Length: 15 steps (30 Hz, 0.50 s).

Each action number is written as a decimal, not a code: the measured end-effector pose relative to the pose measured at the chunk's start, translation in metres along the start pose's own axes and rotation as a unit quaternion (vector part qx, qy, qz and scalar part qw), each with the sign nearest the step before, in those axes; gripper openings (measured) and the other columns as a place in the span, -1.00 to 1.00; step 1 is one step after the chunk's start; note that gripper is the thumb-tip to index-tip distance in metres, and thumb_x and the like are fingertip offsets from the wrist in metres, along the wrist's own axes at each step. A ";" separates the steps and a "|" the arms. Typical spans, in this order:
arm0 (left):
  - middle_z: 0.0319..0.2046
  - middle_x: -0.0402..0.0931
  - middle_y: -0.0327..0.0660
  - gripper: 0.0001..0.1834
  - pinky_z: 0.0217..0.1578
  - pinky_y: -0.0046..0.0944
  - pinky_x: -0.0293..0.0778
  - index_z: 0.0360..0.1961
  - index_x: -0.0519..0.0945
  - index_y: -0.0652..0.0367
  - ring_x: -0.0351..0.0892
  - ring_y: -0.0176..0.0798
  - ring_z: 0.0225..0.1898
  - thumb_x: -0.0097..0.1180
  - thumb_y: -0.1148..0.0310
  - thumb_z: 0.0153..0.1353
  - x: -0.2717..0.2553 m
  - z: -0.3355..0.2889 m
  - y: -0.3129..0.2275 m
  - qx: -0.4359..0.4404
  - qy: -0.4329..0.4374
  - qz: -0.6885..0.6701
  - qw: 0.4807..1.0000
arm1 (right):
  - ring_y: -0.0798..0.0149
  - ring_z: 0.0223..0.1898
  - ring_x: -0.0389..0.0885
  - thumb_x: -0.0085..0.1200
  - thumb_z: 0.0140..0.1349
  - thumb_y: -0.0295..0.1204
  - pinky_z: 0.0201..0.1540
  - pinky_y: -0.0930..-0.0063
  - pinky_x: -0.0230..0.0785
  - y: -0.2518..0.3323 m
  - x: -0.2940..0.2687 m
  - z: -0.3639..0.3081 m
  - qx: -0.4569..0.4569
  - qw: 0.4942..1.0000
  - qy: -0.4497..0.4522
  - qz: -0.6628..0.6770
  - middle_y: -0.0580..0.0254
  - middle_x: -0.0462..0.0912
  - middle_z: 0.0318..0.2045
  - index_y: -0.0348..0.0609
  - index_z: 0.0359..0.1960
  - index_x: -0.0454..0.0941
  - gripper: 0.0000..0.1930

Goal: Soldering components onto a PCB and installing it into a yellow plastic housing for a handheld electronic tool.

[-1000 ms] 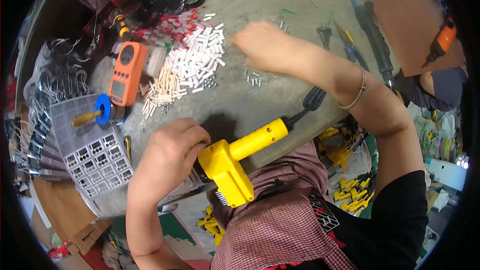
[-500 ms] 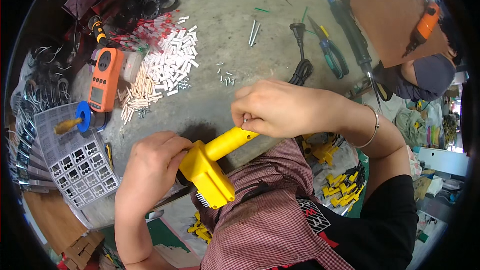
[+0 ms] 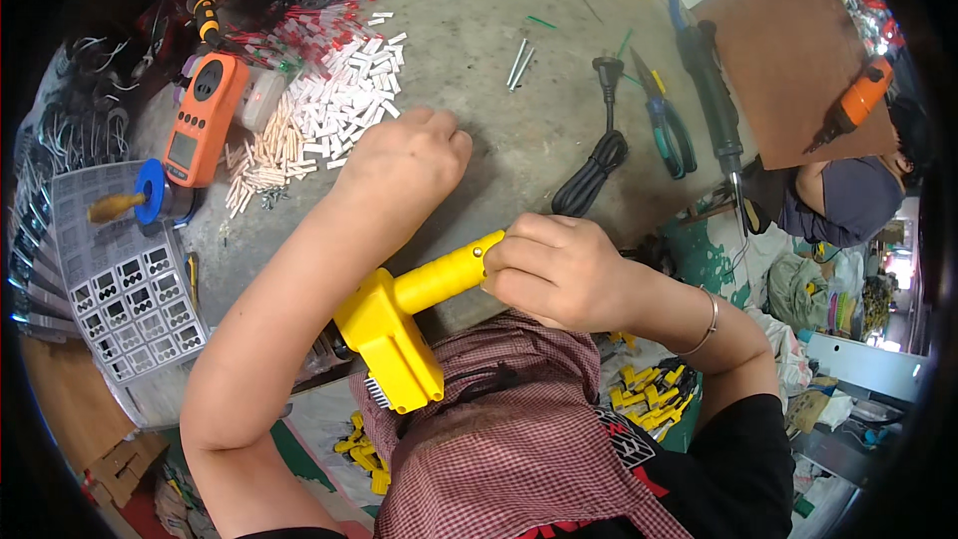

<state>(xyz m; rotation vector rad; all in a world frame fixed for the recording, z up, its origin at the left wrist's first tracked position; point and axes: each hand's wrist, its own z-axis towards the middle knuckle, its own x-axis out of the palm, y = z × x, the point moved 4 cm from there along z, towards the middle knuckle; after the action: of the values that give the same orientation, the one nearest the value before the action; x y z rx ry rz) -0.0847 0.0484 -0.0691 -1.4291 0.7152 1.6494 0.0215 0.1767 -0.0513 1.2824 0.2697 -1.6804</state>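
My right hand (image 3: 559, 269) is closed around the end of the tubular handle of a yellow plastic tool housing (image 3: 397, 349). The housing's boxy head hangs at the table's near edge, with a row of thin metal pins at its lower corner. A small screw head (image 3: 478, 253) shows in the handle next to my fingers. My left hand (image 3: 407, 158) is low over the table beyond the housing, fingers curled downward. Its fingertips are hidden, and so is anything they pinch. Beside it lies a pile of white sleeves (image 3: 349, 90).
An orange meter (image 3: 205, 120) and a blue spool (image 3: 152, 192) stand at left. Toward the right are a bundled black cord (image 3: 591, 175), pliers (image 3: 667, 125) and a soldering iron (image 3: 714, 90). Two long screws (image 3: 519, 65) lie farther back. Another person (image 3: 848, 185) sits at far right.
My left hand has let go of the housing's head and reached forward to the table, where small screws lay. My right hand has shifted onto the handle's end, and a screw now shows there.
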 end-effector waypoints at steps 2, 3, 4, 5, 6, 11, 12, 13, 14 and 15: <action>-0.39 0.46 -0.16 -0.92 -0.27 -0.15 0.55 -0.43 0.50 0.17 0.56 -0.09 -0.26 0.13 0.48 0.00 0.002 0.003 -0.001 0.018 0.015 0.029 0.999 | 0.24 -0.31 0.51 0.11 -0.06 -0.42 -0.35 0.41 0.46 -0.001 0.002 -0.002 -0.018 1.000 -0.016 -0.019 0.29 0.48 -0.36 -0.08 -0.41 0.47 -0.85; -0.37 0.47 -0.16 -0.92 -0.27 -0.16 0.55 -0.42 0.51 0.17 0.56 -0.09 -0.24 0.11 0.49 0.00 0.003 0.004 0.000 0.019 0.014 0.029 0.999 | 0.25 -0.31 0.52 0.14 -0.05 -0.42 -0.35 0.41 0.46 -0.002 0.002 -0.003 -0.021 0.999 -0.020 -0.016 0.29 0.49 -0.35 -0.08 -0.41 0.49 -0.85; -0.35 0.48 -0.16 -0.91 -0.27 -0.17 0.56 -0.41 0.51 0.17 0.57 -0.10 -0.22 0.09 0.49 0.00 0.003 0.004 0.001 0.021 0.013 0.029 0.999 | 0.25 -0.31 0.52 0.17 -0.04 -0.42 -0.35 0.41 0.46 -0.003 0.001 -0.002 -0.024 0.999 -0.023 -0.014 0.30 0.51 -0.34 -0.08 -0.40 0.50 -0.85; -0.35 0.48 -0.16 -0.91 -0.27 -0.17 0.56 -0.41 0.51 0.17 0.57 -0.10 -0.22 0.09 0.49 0.00 0.004 0.003 0.001 0.021 0.010 0.030 0.999 | 0.25 -0.31 0.52 0.17 -0.04 -0.42 -0.35 0.41 0.46 -0.004 0.000 -0.002 -0.025 0.999 -0.022 -0.016 0.30 0.51 -0.34 -0.08 -0.40 0.50 -0.85; -0.35 0.48 -0.16 -0.89 -0.27 -0.16 0.56 -0.39 0.51 0.18 0.57 -0.09 -0.21 0.11 0.49 -0.02 0.004 0.002 0.001 0.014 0.003 0.017 1.000 | 0.24 -0.30 0.54 0.20 0.00 -0.43 -0.34 0.39 0.47 -0.008 -0.005 -0.002 0.003 0.999 -0.035 0.018 0.27 0.53 -0.33 -0.09 -0.39 0.51 -0.86; -0.36 0.48 -0.12 -0.83 -0.30 -0.15 0.52 -0.37 0.51 0.22 0.56 -0.06 -0.25 0.17 0.57 -0.06 -0.008 -0.014 0.005 -0.010 -0.078 -0.043 0.996 | 0.03 -0.32 0.63 0.23 0.12 -0.43 -0.26 0.22 0.49 -0.057 -0.012 0.024 0.279 0.947 -0.012 0.157 0.07 0.61 -0.41 -0.22 -0.33 0.53 -0.83; -0.38 0.48 -0.11 -0.81 -0.31 -0.16 0.50 -0.37 0.52 0.24 0.56 -0.07 -0.29 0.18 0.61 -0.07 -0.019 -0.019 0.008 -0.057 -0.088 -0.088 0.991 | 0.00 -0.30 0.64 0.23 0.11 -0.41 -0.23 0.20 0.49 -0.069 -0.003 0.027 0.294 0.946 0.012 0.134 0.06 0.63 -0.41 -0.22 -0.32 0.55 -0.83; -0.40 0.48 -0.11 -0.80 -0.32 -0.17 0.48 -0.36 0.53 0.26 0.57 -0.07 -0.32 0.18 0.64 -0.09 -0.032 -0.026 0.009 -0.103 -0.096 -0.132 0.981 | -0.02 -0.28 0.66 0.24 0.11 -0.39 -0.21 0.18 0.50 -0.078 0.005 0.029 0.310 0.943 0.036 0.113 0.05 0.65 -0.41 -0.21 -0.32 0.57 -0.82; -0.42 0.48 -0.10 -0.80 -0.33 -0.16 0.49 -0.37 0.55 0.26 0.57 -0.06 -0.35 0.16 0.67 -0.08 -0.046 -0.033 0.005 -0.141 -0.086 -0.201 0.966 | -0.02 -0.28 0.66 0.24 0.11 -0.39 -0.21 0.18 0.50 -0.084 0.010 0.031 0.313 0.942 0.032 0.114 0.05 0.65 -0.41 -0.21 -0.32 0.57 -0.82; -0.44 0.47 -0.08 -0.81 -0.33 -0.14 0.49 -0.37 0.56 0.25 0.57 -0.04 -0.37 0.13 0.69 -0.06 -0.059 -0.046 0.001 -0.181 -0.075 -0.270 0.943 | 0.05 -0.31 0.67 0.24 0.11 -0.40 -0.24 0.23 0.50 -0.086 0.016 0.035 0.293 0.953 0.039 0.061 0.07 0.65 -0.43 -0.22 -0.32 0.58 -0.82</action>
<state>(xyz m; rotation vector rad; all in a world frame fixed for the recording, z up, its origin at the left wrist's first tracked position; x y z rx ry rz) -0.0609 -0.0030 -0.0201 -1.5517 -0.0858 1.4647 -0.0668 0.1883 -0.0808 1.7600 -0.2852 -1.6609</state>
